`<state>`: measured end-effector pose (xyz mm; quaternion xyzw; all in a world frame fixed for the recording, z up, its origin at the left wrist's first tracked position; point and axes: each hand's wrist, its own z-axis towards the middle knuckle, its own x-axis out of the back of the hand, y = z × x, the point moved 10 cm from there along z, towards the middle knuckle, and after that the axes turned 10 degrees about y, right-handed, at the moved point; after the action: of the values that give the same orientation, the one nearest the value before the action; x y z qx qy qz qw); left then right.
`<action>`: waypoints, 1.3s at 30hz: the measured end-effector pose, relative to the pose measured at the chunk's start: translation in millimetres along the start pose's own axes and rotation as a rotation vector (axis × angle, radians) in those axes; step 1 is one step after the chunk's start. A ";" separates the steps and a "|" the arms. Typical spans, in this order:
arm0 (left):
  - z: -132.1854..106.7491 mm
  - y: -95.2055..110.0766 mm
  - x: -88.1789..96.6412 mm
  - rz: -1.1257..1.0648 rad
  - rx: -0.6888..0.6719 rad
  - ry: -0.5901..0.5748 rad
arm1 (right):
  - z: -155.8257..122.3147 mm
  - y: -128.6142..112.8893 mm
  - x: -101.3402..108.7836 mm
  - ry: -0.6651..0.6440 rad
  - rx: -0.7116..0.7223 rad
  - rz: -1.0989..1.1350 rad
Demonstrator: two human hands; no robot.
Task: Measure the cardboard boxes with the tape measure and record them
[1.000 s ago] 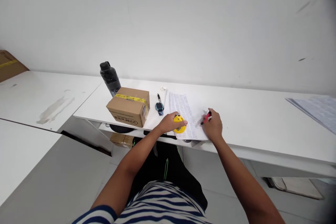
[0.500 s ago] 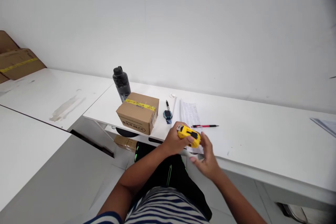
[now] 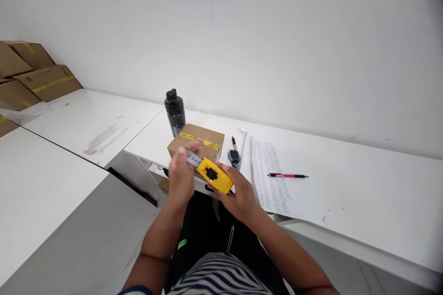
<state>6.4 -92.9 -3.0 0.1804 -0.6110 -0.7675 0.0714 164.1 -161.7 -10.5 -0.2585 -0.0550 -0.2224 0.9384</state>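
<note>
A yellow tape measure (image 3: 214, 176) with a black button is held in front of me, below the desk's front edge. My right hand (image 3: 238, 195) grips its case from underneath. My left hand (image 3: 182, 173) pinches the pale tape end pulled out at the case's left side. Just behind the hands sits a small cardboard box (image 3: 197, 142) sealed with yellow tape on the white desk (image 3: 346, 179). A red and black pen (image 3: 287, 175) lies loose on a printed sheet (image 3: 270, 175) to the right.
A black water bottle (image 3: 175, 112) stands behind the box. A smartwatch (image 3: 234, 154) lies between box and sheet. Brown cartons (image 3: 31, 73) are stacked at the far left on adjoining white tables (image 3: 51, 156). A white wall runs behind.
My right hand let go of the pen, which now lies on the sheet, and took the tape measure's case. The tape measure moved left off the desk; my left hand now pinches the tape end.
</note>
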 end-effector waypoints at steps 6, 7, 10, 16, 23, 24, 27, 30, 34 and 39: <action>118.3 7.1 82.6 0.275 -0.210 0.373 | -8.5 64.2 66.9 0.207 -0.290 -0.129; 131.8 -1.5 89.6 0.335 -0.159 0.360 | -8.9 75.6 80.5 0.243 -0.345 -0.142; 136.3 -12.3 84.6 0.465 -0.098 0.199 | -4.3 96.5 100.0 0.266 -0.439 -0.116; 39.0 26.9 11.0 0.620 -0.325 -0.173 | 14.0 80.6 69.9 0.241 -0.378 0.068; -20.2 -8.8 -51.0 0.327 0.072 -0.740 | 29.2 30.2 33.0 -0.063 -0.132 -0.073; -15.6 -13.0 -48.3 0.306 0.121 -0.726 | 30.1 26.0 34.1 -0.094 -0.097 -0.097; 16.1 -20.4 -29.3 0.232 0.213 -0.614 | 26.2 27.4 45.9 -0.143 -0.067 -0.163; 80.7 -11.4 15.3 0.180 0.094 -0.301 | 13.0 50.7 76.0 -0.083 -0.175 -0.246; 148.6 -23.1 71.2 0.367 0.093 -0.027 | -7.7 87.3 124.6 0.036 -0.350 -0.281; 158.8 -50.8 68.4 0.528 0.156 -0.100 | -4.7 106.6 138.8 0.023 -0.460 -0.295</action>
<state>-109.0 41.7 -35.0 -0.0182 -0.6967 -0.6810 0.2246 335.7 -136.2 -33.3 -0.4516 -0.0294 -0.3661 0.8131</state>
